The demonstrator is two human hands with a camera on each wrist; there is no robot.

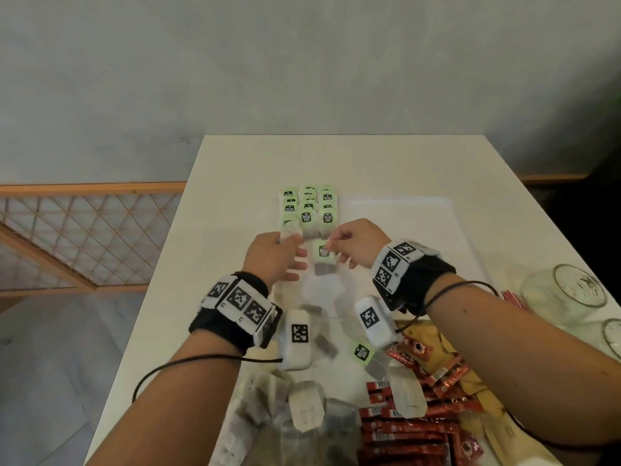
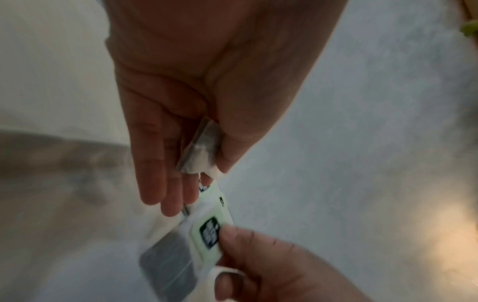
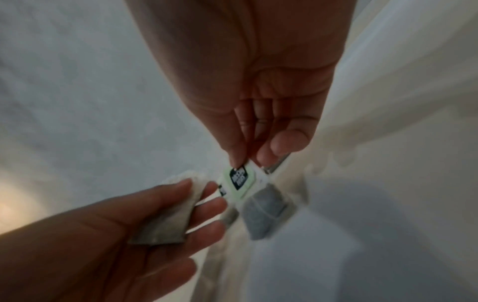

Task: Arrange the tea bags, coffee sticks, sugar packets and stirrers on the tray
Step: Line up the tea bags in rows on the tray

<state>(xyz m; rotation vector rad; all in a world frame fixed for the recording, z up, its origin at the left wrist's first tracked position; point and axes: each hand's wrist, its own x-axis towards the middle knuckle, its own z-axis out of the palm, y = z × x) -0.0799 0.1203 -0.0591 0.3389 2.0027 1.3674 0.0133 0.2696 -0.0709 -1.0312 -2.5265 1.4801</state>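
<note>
Rows of green-tagged tea bags [image 1: 307,210] lie at the far left of the pale tray [image 1: 403,200]. Just in front of them my left hand [image 1: 290,245] pinches a tea bag [image 1: 288,233] between thumb and fingers; the left wrist view shows this bag [image 2: 200,151] against my palm, under the left hand [image 2: 186,183]. My right hand [image 1: 332,244] pinches the green tag of a second tea bag [image 1: 324,255], which hangs just above the tray. In the right wrist view the right hand [image 3: 252,161] grips that tag [image 3: 238,178], its pouch [image 3: 266,210] below, and the left hand's bag [image 3: 168,220] is beside it.
Loose tea bags [image 1: 302,401] are piled at the table's near edge, with red coffee sticks [image 1: 413,422] and brown packets [image 1: 423,334] to their right. Glass jars [image 1: 571,290] stand at the right edge. A wooden lattice rail [image 1: 84,230] runs left of the table.
</note>
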